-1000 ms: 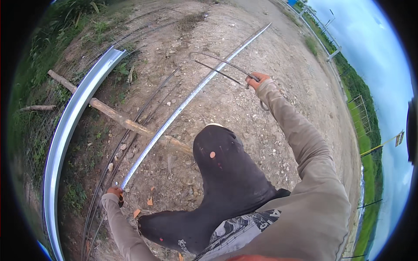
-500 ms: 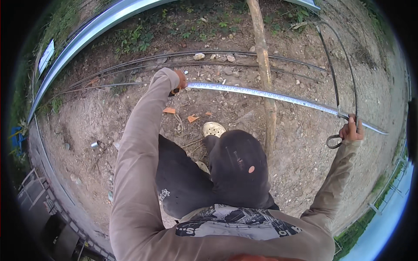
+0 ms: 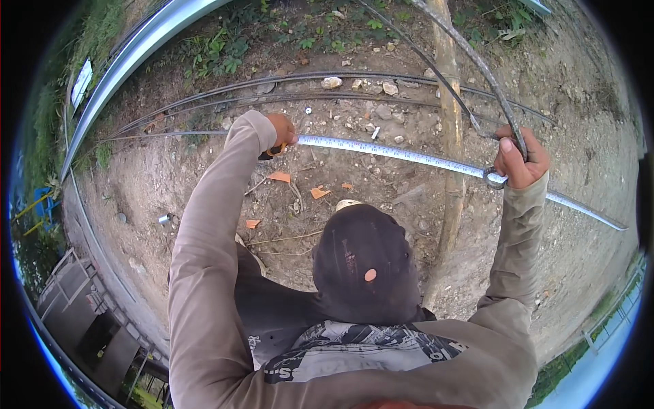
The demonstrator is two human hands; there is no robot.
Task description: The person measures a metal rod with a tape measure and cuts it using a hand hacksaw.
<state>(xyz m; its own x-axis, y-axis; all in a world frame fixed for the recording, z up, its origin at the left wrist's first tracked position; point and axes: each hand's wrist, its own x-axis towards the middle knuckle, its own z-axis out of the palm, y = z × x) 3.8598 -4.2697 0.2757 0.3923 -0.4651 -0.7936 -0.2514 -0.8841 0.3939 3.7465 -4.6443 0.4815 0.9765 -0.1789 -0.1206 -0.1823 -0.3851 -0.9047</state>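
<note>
Bent rod (image 3: 478, 59) in right hand (image 3: 523, 162), loop now over measuring tape (image 3: 409, 156).

Glossy metal tape (image 3: 409, 155), matt rod (image 3: 477, 60)

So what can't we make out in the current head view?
All in the head view:
Tape case: mostly hidden by the left hand.
Tape blade: its markings are too small to read reliably; a stretch is covered by the right hand.
Dark rod: upper part cut off by the top edge; gripped part hidden by the right hand.
Metal channel: cut off by the top edge.
</note>
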